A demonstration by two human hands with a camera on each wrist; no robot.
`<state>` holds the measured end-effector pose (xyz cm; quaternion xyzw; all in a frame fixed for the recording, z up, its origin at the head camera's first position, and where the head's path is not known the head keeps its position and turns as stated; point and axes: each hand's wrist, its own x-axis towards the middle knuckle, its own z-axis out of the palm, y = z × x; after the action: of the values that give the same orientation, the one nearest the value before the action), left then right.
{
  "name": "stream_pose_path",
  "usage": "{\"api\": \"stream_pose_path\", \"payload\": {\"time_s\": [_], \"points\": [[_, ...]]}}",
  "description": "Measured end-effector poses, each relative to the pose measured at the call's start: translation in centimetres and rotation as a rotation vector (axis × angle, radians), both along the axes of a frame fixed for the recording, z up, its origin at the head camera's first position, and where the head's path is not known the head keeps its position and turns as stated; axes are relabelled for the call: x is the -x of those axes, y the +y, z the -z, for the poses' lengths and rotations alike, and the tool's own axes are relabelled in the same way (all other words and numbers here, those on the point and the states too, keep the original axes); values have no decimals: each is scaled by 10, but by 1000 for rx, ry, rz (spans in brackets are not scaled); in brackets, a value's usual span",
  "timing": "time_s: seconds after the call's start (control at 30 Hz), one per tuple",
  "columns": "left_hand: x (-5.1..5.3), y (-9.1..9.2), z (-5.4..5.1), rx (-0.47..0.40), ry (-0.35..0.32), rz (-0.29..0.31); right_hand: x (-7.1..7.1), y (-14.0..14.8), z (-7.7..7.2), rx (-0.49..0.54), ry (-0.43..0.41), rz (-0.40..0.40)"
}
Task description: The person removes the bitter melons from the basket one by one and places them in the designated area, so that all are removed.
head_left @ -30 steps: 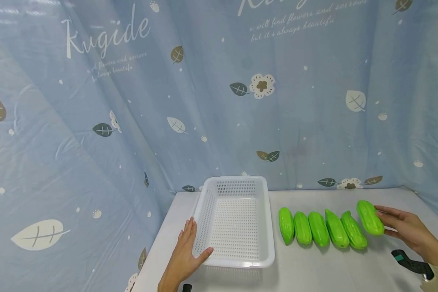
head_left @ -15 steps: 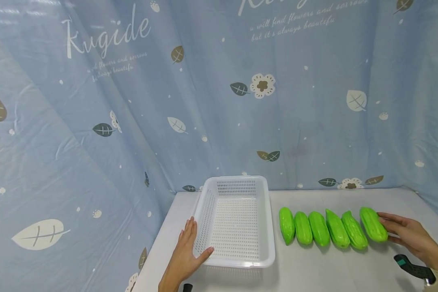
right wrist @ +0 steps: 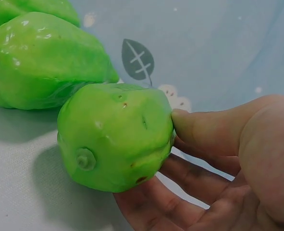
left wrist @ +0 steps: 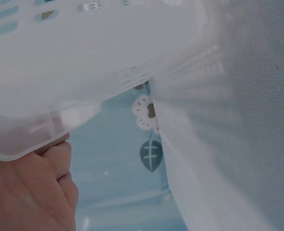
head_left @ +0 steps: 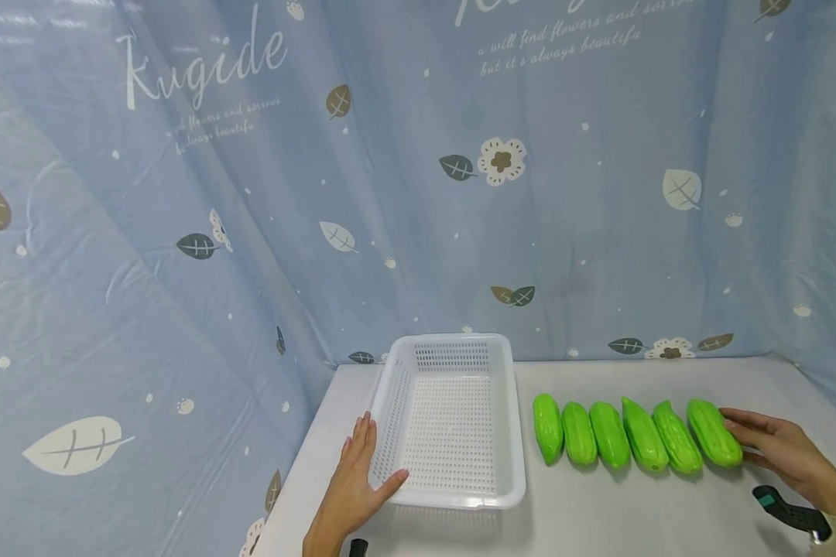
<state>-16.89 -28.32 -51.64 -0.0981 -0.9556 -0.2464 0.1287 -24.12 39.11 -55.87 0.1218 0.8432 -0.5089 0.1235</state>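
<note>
Several bright green, ridged gourd-like vegetables lie side by side in a slanting row on the white table, including a middle gourd (head_left: 609,435). At the row's right end, my right hand (head_left: 783,447) holds the last gourd (head_left: 714,433) from its right side. In the right wrist view, the thumb touches that gourd (right wrist: 115,137), and the fingers reach under and behind it; a blunt stub shows at its end. My left hand (head_left: 348,483) rests against the near left corner of a white perforated plastic basket (head_left: 515,464), fingers straight along its side and thumb over the near rim.
The white table (head_left: 592,518) meets a blue curtain (head_left: 404,193) printed with leaves and flowers at its back and left. Between the basket and the first gourd (head_left: 547,429) is a narrow gap. A black wrist strap (head_left: 787,510) sits on the right wrist.
The gourd in my right hand has come down and slightly right, from above the table to the right end of the row. My left hand and the basket have stayed put.
</note>
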Motion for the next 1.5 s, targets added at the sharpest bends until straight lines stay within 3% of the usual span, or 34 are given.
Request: {"api": "stream_pose_path", "payload": {"time_s": [0.17,0.43,0.8,1.17,1.5], "points": [[-1,0,0,-3,-9,-7,4,2,7,5,-4,4],[-1,1,0,-5,-11,-12,-1,-3,4,-10,-5,-16],[0,0,1,0,-9,-6,12,11,29,-5,-47,-2],[1,-1,2,11,5,4,0,-4,7,-14,-38,-37],[1,0,2,7,-10,-9,6,3,18,-7,-23,-29]]}}
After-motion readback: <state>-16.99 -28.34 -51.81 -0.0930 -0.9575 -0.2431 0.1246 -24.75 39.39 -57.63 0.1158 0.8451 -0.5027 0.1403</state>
